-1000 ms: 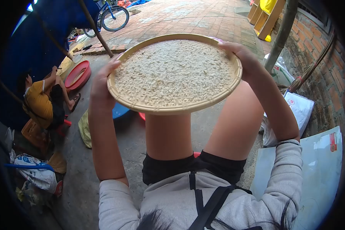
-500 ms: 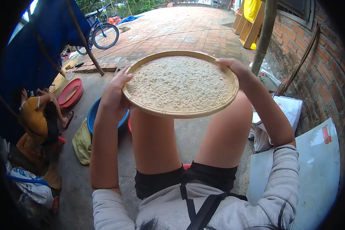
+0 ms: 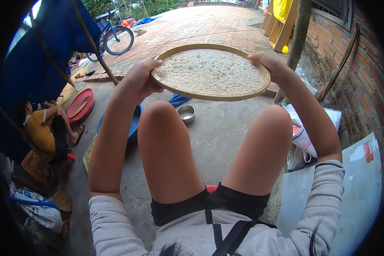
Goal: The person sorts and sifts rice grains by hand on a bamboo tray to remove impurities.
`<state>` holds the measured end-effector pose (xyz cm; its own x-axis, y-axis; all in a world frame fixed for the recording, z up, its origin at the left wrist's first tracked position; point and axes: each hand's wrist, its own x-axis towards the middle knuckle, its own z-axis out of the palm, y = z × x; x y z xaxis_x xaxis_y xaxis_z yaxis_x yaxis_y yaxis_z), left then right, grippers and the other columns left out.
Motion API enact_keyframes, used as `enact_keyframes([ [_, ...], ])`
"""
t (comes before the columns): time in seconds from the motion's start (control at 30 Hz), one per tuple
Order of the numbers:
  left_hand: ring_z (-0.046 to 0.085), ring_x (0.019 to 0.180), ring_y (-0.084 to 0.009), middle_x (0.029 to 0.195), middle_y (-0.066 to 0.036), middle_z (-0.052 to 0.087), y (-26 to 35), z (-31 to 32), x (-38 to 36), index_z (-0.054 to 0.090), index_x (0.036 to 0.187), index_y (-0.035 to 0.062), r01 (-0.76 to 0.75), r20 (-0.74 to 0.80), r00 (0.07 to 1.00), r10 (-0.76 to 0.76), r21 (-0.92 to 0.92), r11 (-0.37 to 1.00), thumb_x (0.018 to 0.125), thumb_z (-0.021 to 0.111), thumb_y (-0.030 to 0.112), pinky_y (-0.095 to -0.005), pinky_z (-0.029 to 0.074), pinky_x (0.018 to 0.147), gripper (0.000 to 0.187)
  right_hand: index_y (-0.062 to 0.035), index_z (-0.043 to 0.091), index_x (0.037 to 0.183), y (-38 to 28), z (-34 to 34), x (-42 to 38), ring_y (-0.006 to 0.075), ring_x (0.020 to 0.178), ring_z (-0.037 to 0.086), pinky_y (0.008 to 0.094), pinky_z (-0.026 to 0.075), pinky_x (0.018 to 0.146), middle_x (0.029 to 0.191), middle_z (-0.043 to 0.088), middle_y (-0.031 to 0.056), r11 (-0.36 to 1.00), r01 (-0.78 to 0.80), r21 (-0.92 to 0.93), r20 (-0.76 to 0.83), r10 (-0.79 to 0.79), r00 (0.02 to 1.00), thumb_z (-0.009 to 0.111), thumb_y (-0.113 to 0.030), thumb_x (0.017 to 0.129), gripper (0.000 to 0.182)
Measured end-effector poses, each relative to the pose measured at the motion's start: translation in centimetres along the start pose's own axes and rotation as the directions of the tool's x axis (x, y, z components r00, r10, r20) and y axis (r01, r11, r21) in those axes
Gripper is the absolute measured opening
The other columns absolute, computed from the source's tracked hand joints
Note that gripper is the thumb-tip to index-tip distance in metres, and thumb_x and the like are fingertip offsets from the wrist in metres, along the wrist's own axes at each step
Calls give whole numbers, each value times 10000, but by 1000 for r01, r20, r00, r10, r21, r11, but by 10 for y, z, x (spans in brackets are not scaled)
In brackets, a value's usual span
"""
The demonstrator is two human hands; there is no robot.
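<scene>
A round woven winnowing tray (image 3: 211,94) is held up in front of my raised knees, tilted a little. Pale grains (image 3: 217,70), looking like rice, lie spread over it, thinner at the near left where the weave shows. My left hand (image 3: 143,79) grips the left rim, thumb on top and fingers underneath. On the opposite rim my right hand (image 3: 272,67) is closed the same way. Below the tray, on the concrete floor, a small metal bowl (image 3: 187,114) holds a little pale stuff. Partly behind my left forearm is a blue basin (image 3: 134,121).
A person in a yellow shirt (image 3: 40,132) sits at the left near a red basin (image 3: 82,106). White sacks (image 3: 305,134) and a pale panel (image 3: 333,192) lie to my right by the brick wall (image 3: 350,81). A bicycle (image 3: 117,40) stands beyond a pole (image 3: 94,45).
Both hands have moved the tray up, away from me and slightly right. The grains have shifted, baring weave at the near left. The metal bowl has come into view beneath.
</scene>
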<state>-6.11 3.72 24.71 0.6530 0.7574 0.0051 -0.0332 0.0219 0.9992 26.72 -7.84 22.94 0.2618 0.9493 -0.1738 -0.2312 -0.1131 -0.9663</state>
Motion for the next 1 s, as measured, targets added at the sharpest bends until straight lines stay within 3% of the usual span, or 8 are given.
enact_keyframes([
  [0.17, 587, 610, -154, 797, -71, 570, 1, 39, 76, 473, 1018, 15, 199, -220, 962, -160, 168, 966, 869, 443, 176, -295, 511, 515, 222, 87, 483, 1018, -23, -46, 76, 214, 735, 630, 326, 543, 625, 901, 584, 164, 872, 22, -488, -182, -127, 975, 494, -98, 824, 268],
  [0.3, 595, 657, -167, 791, -82, 564, -21, 41, 187, 474, 1034, 10, 241, -223, 954, -199, 179, 954, 856, 431, 128, -329, 519, 541, 218, 41, 597, 890, -29, -76, 131, 197, 699, 597, 328, 481, 570, 776, 607, 124, 541, -93, -836, -278, -271, 921, 481, -66, 759, 205],
  [0.37, 599, 693, -178, 786, -93, 559, -45, 50, 232, 472, 1045, 4, 223, -212, 961, -175, 229, 948, 846, 426, 104, -340, 519, 546, 227, 17, 610, 859, -4, -99, 161, 212, 690, 604, 337, 477, 610, 757, 620, 132, 670, -78, -739, -443, -396, 804, 463, -66, 734, 209],
  [0.43, 603, 802, -232, 850, -139, 586, -79, 63, 271, 484, 1080, -1, -34, -305, 945, 115, 260, 965, 796, 428, 61, -375, 505, 646, 296, -21, 611, 915, 43, -104, 180, 242, 719, 617, 358, 474, 659, 813, 635, 142, 661, -183, -727, -621, -521, 585, 448, -80, 748, 241],
  [0.5, 601, 865, -299, 921, -151, 627, -123, 80, 282, 539, 1059, 63, -16, -386, 876, 290, 578, 816, 756, 455, 102, -392, 465, 735, 316, -74, 538, 1076, 85, -91, 168, 316, 893, 598, 401, 459, 758, 954, 623, 164, 706, -298, -643, -734, -457, 502, 470, -145, 805, 289],
  [0.57, 592, 928, -312, 985, -155, 622, -191, 86, 305, 556, 1085, 118, -6, -337, 910, 242, 573, 820, 761, 457, 128, -388, 440, 803, 339, -75, 522, 1013, 157, -113, 184, 325, 884, 605, 429, 473, 738, 933, 622, 161, 746, -295, -597, -782, -459, 422, 517, -143, 798, 226],
  [0.8, 557, 955, -326, 1028, -162, 572, -465, 81, 267, 557, 1152, 163, 307, -449, 893, -25, 569, 763, 807, 503, 110, -399, 430, 839, 353, -85, 566, 1031, 331, -119, 172, 334, 972, 543, 405, 444, 812, 995, 594, 182, 696, -593, -406, -884, -135, 447, 503, -68, 790, 250],
  [1.0, 505, 975, -328, 983, -149, 529, -510, 89, 232, 562, 1154, 194, 583, -639, 744, -196, 477, 658, 820, 528, 107, -403, 412, 847, 347, -124, 631, 1016, 408, -154, 215, 313, 989, 556, 377, 446, 841, 1012, 612, 156, 510, -742, -434, -838, 73, 541, 524, -63, 748, 295],
])
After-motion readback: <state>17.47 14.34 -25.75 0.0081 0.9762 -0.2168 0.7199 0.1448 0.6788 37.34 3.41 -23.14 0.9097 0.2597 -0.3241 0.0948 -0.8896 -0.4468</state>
